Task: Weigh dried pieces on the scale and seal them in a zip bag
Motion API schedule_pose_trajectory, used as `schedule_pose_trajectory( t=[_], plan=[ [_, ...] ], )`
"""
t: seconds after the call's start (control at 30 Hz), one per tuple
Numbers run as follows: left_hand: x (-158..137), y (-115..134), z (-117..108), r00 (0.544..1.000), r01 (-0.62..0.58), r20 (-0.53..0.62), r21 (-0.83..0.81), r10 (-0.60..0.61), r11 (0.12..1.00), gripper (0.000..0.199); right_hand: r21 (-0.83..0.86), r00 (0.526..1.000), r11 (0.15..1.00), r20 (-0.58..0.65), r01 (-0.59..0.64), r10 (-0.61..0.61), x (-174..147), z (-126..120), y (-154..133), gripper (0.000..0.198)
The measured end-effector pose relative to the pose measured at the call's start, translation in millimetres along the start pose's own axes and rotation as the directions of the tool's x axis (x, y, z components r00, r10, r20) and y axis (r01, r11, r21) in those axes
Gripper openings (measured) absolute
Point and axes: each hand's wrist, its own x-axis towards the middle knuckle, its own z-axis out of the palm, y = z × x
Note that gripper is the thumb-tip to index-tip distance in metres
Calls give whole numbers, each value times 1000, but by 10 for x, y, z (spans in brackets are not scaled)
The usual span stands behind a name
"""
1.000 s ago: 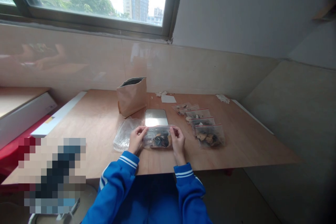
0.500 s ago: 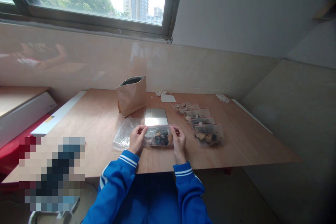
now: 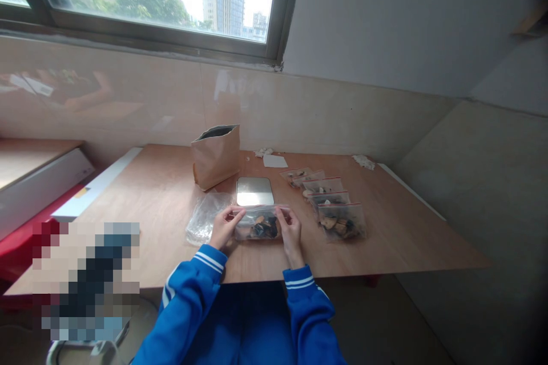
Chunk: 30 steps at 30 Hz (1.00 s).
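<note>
Between my hands is a clear zip bag (image 3: 260, 225) with dark and tan dried pieces inside, at the near side of the table. My left hand (image 3: 226, 224) pinches its top edge on the left. On the right, my right hand (image 3: 290, 227) grips the same edge between thumb and fingers. Just beyond the bag lies a flat scale with a shiny metal top (image 3: 254, 190). A pile of clear plastic bags (image 3: 201, 221) rests beside my left hand. To the right, several filled zip bags (image 3: 341, 222) with red seal lines overlap in a row.
An upright brown paper bag (image 3: 217, 155) with its mouth open stands behind the plastic pile. White paper (image 3: 274, 161) and crumpled scraps (image 3: 363, 162) lie near the wall. The wooden table (image 3: 406, 234) ends close to my body. A blurred-out patch (image 3: 92, 274) covers the lower left.
My hands have come slightly closer together along the bag's top edge, the left thumb sliding inward. The bag stays in nearly the same place.
</note>
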Motion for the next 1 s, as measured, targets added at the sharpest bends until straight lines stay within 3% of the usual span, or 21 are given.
schedule_pose_trajectory(
  t=[0.33,0.6,1.0],
  plan=[
    [-8,33,24,989,-44,-135,111,59,993,29,-11,1000,1000,-14,1,-1,-1,6,25,31],
    [-30,117,76,999,33,43,-38,-31,999,30,8,994,999,105,34,-35,-20,41,19,28],
    [-32,132,58,1000,14,-18,-7,-14,1000,27,31,996,999,83,-26,23,-24,30,41,27]
  ],
)
